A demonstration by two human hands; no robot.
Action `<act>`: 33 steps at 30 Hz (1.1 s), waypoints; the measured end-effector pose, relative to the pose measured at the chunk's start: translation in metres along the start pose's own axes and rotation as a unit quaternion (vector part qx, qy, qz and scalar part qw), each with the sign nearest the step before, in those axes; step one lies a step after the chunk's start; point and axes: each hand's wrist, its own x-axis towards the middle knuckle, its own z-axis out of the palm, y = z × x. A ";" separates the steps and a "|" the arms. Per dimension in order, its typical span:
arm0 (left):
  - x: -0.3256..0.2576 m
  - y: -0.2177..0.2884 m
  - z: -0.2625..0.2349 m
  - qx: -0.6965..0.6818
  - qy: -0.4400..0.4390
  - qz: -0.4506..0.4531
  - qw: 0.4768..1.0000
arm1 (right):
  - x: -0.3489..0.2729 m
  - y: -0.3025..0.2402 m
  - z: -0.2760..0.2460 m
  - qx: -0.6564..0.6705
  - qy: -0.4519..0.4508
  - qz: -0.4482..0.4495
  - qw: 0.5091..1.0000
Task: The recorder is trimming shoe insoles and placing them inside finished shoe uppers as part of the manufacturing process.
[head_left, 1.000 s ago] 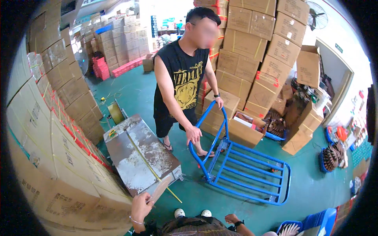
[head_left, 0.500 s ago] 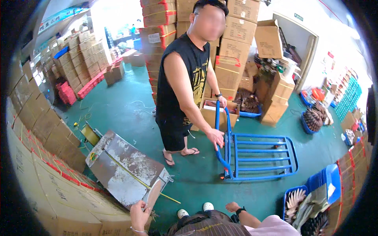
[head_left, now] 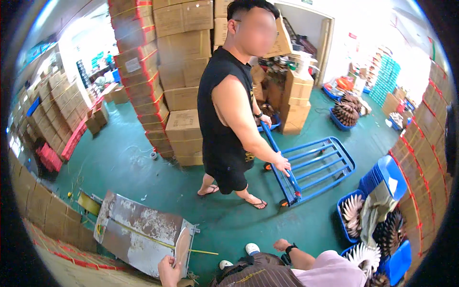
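My left hand [head_left: 170, 271], low in the head view, pinches the lower end of a flat, tan insole [head_left: 182, 246] with a long rounded outline. The insole stands up in front of the edge of a worn metal-topped table [head_left: 138, 229]. Along that tabletop runs a thin yellow strip [head_left: 143, 236], its end jutting past the edge. My right hand [head_left: 282, 245], with a dark watch at the wrist, hangs in front of my body. Its fingers are curled in, and nothing shows in them.
Ahead, a person [head_left: 227, 119] in black grips the handle of a blue flatbed cart [head_left: 315, 167]. Blue baskets [head_left: 351, 215] of fanned, sole-like pieces stand at my right beside stacked cartons [head_left: 425, 158]. Taller carton stacks [head_left: 138, 71] rise behind the person; more cartons line the left.
The person has turned the cart and stepped toward the right, a hand still on its handle. My view has swung rightward. The insole stays in my left hand, now more upright.
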 end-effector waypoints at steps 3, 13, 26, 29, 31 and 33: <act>0.013 -0.009 0.007 -0.007 -0.017 0.018 1.000 | -0.018 -0.006 -0.003 -0.007 0.001 -0.003 1.000; 0.050 -0.016 0.002 0.023 -0.099 0.034 0.994 | -0.081 -0.022 0.011 0.062 0.102 0.053 0.991; 0.139 -0.035 0.020 0.017 -0.093 0.107 0.990 | -0.049 -0.036 -0.006 0.120 0.140 0.151 0.971; 0.173 -0.017 0.031 0.050 -0.101 0.111 0.987 | -0.026 -0.041 -0.015 0.158 0.121 0.156 0.967; 0.199 0.000 0.041 0.048 -0.112 0.120 0.985 | -0.010 -0.047 -0.030 0.152 0.103 0.150 0.972; 0.225 0.020 0.054 0.058 -0.106 0.140 0.983 | 0.010 -0.052 -0.051 0.143 0.084 0.146 0.975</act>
